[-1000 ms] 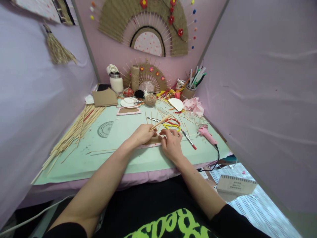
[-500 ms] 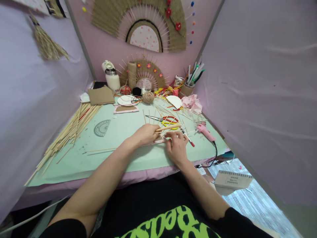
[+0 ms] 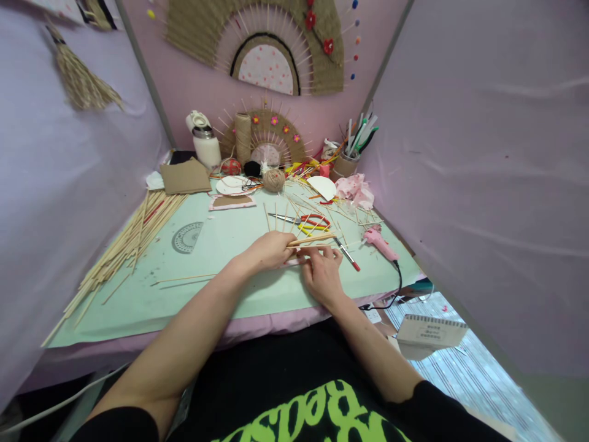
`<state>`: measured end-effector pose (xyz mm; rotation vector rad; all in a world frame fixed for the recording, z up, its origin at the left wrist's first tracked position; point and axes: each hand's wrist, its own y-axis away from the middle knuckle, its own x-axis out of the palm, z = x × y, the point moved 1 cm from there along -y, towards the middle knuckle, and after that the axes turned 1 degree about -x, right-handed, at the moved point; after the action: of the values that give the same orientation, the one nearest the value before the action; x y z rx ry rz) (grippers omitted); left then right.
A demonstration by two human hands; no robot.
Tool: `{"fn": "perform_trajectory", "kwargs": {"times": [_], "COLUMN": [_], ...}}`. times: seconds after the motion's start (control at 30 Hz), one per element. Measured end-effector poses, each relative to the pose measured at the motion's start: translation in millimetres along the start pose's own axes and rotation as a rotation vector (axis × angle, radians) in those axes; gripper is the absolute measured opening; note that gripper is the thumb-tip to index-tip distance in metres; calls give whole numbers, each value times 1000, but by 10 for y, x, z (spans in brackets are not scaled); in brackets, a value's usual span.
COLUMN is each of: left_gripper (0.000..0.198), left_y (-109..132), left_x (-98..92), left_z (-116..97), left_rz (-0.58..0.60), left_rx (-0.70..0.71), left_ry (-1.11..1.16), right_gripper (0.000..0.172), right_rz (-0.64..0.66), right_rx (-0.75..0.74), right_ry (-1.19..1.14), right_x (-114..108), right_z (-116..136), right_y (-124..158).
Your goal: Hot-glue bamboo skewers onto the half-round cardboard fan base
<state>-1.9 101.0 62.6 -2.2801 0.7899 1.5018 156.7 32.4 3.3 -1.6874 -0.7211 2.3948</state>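
My left hand point(image 3: 268, 250) is closed around a small bundle of thin wooden sticks point(image 3: 313, 238) that point to the right over the mint green mat point(image 3: 216, 245). Just to its right, my right hand point(image 3: 322, 270) pinches the end of a stick against a flat pink-edged cardboard piece point(image 3: 294, 262), which lies mostly hidden under both hands. Several sticks fan out from that piece toward the back. Red and yellow scissors point(image 3: 310, 222) lie just beyond my fingers.
A big pile of long sticks point(image 3: 124, 245) lies along the left edge. A pink glue gun point(image 3: 380, 243) and a red-tipped pen point(image 3: 347, 255) sit at the right. A twine ball point(image 3: 273, 180), bottle point(image 3: 205, 144), pen cup point(image 3: 346, 164) and a protractor point(image 3: 186, 237) stand around the mat.
The stick bundle in my left hand has swung from pointing up-right to lying nearly level. My right hand shifted slightly right along the cardboard piece. The view tilted down a little.
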Motion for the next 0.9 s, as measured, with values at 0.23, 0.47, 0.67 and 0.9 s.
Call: {"fn": "perform_trajectory", "kwargs": {"times": [0.23, 0.47, 0.67, 0.9], "left_gripper": [27, 27, 25, 24], "left_y": [14, 9, 19, 34], "left_x": [-16, -10, -15, -17], "left_z": [2, 19, 16, -19], "left_rz": [-13, -23, -13, -5], "left_rx": [-26, -19, -14, 7], "left_ry": [8, -8, 4, 29], "right_gripper": [33, 32, 31, 27], "right_rz": [4, -18, -67, -190], "right_rx": [-4, -9, -30, -21], "right_ry": [7, -11, -53, -77], "right_x": [-10, 12, 13, 5], "right_z": [10, -4, -12, -31], "right_y": [-5, -9, 4, 53]}}
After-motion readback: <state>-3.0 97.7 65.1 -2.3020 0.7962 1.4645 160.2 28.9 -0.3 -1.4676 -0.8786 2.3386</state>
